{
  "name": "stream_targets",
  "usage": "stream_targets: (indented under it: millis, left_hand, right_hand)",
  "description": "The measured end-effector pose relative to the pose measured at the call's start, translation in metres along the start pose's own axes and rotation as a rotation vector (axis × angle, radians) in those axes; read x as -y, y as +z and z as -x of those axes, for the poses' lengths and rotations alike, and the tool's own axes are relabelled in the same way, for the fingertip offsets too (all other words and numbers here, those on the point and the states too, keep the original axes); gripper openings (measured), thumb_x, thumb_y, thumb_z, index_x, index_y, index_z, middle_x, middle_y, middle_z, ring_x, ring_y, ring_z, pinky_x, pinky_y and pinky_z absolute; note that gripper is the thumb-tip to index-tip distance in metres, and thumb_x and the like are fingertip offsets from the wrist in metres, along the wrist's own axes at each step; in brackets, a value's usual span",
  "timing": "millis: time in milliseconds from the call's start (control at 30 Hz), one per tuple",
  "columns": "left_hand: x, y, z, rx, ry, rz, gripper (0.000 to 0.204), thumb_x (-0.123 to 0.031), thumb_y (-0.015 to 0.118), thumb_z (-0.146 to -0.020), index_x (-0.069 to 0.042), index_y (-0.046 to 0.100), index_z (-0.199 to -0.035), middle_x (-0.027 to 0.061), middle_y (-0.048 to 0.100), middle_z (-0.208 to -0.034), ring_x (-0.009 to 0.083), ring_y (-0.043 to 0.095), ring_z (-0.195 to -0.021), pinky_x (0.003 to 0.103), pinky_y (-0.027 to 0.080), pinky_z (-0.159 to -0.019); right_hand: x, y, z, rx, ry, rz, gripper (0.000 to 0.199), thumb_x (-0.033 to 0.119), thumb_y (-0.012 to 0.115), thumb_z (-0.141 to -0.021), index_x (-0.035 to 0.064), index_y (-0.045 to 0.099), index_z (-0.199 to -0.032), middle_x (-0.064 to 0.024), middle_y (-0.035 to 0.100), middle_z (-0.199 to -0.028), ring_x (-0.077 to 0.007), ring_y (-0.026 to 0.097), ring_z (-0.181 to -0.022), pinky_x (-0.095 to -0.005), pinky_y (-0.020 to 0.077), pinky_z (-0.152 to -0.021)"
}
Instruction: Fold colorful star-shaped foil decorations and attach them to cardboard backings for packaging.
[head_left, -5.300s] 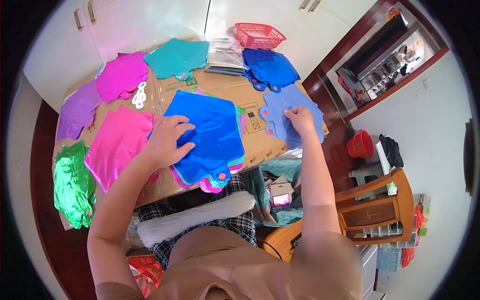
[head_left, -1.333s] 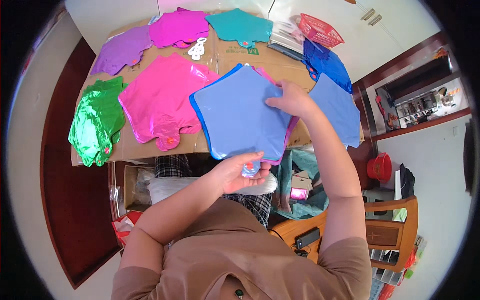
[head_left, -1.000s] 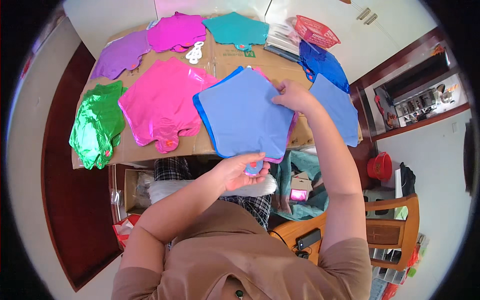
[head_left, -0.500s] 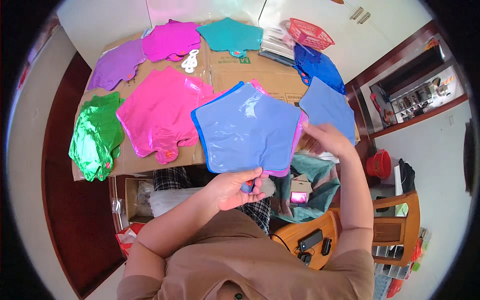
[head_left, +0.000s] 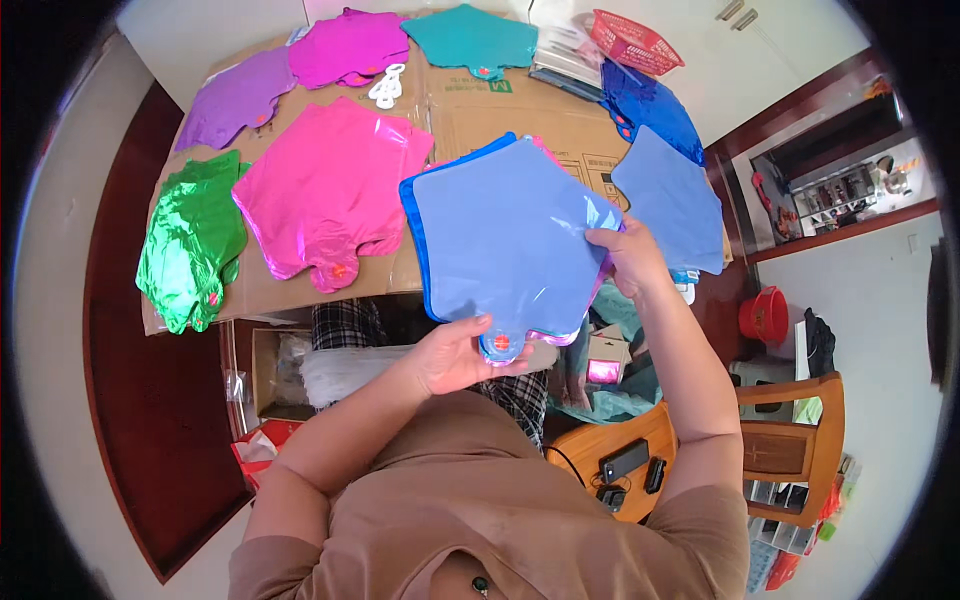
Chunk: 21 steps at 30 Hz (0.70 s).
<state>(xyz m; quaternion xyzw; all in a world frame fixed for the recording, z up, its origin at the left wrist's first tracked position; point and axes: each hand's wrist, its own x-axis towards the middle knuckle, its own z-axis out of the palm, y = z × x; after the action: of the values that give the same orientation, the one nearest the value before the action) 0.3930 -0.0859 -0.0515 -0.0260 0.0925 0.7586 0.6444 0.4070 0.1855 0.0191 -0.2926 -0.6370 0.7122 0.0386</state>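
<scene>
- Head view: The left hand (head_left: 455,352) pinches the little neck at the bottom of a flat blue star balloon (head_left: 505,240). Thumb and fingers are pressed together on it.
- The right hand (head_left: 628,258) holds the right edge of the same balloon, fingers closed on it.
- The blue star balloon is held up over the near edge of the cardboard sheet (head_left: 500,105). More flat balloons are stacked behind it; a pink edge peeks out.
- On the cardboard lie a pink star balloon (head_left: 325,190), a green balloon (head_left: 190,240), a purple balloon (head_left: 235,95), a magenta balloon (head_left: 350,45) and a teal balloon (head_left: 470,38).
- Another light blue balloon (head_left: 670,200) lies to the right, with a dark blue balloon (head_left: 645,105) behind it.
- A red basket (head_left: 630,40) sits at the far end. I cannot tell what is in it.
- A red bucket (head_left: 765,315) stands on the floor at the right.
- An open cardboard box (head_left: 275,370) sits under the table edge with clear plastic inside.
</scene>
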Motion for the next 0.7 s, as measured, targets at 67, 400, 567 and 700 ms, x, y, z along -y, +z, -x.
stream_targets:
  millis: [67, 400, 567, 700]
  left_hand:
    - [0.006, -0.006, -0.004, 0.027, -0.004, -0.005, 0.042, -0.026, 0.055, -0.093, -0.001, 0.048, -0.125, 0.0197, 0.058, -0.117, 0.0326, 0.059, -0.108, 0.050, 0.042, -0.100]
    - [0.007, 0.005, -0.013, -0.248, -0.099, -0.367, 0.026, -0.026, 0.058, -0.094, -0.002, 0.061, -0.103, 0.0052, 0.060, -0.090, 0.0139, 0.055, -0.078, 0.029, 0.047, -0.075]
    - [0.010, 0.022, -0.009, -0.273, -0.129, -0.461, 0.028, -0.028, 0.058, -0.094, -0.002, 0.061, -0.105, 0.0051, 0.061, -0.090, 0.0135, 0.055, -0.079, 0.028, 0.047, -0.075]
    - [0.012, 0.030, -0.011, -0.320, -0.112, -0.460, 0.027, -0.028, 0.060, -0.093, -0.002, 0.062, -0.100, 0.0066, 0.063, -0.087, 0.0143, 0.058, -0.076, 0.029, 0.050, -0.071]
  right_hand:
    - [-0.005, 0.005, 0.004, -0.032, -0.040, 0.012, 0.034, -0.001, 0.065, -0.077, -0.0034, 0.059, -0.111, -0.0106, 0.066, -0.098, -0.0183, 0.064, -0.082, -0.0318, 0.0514, -0.074]
    - [0.013, -0.005, 0.016, 0.017, 0.045, 0.093, 0.037, 0.002, 0.065, -0.078, -0.0016, 0.057, -0.114, -0.0090, 0.065, -0.098, -0.0183, 0.064, -0.083, -0.0316, 0.0517, -0.076]
    - [0.047, -0.023, -0.042, 0.097, 0.121, 0.266, 0.044, 0.014, 0.069, -0.080, -0.0004, 0.054, -0.119, -0.0081, 0.064, -0.101, -0.0173, 0.064, -0.084, -0.0325, 0.0524, -0.073]
    - [0.078, 0.010, -0.082, 0.277, 0.165, 0.622, 0.051, 0.037, 0.070, -0.079, 0.0001, 0.062, -0.113, -0.0115, 0.064, -0.101, -0.0206, 0.062, -0.085, -0.0344, 0.0500, -0.078]
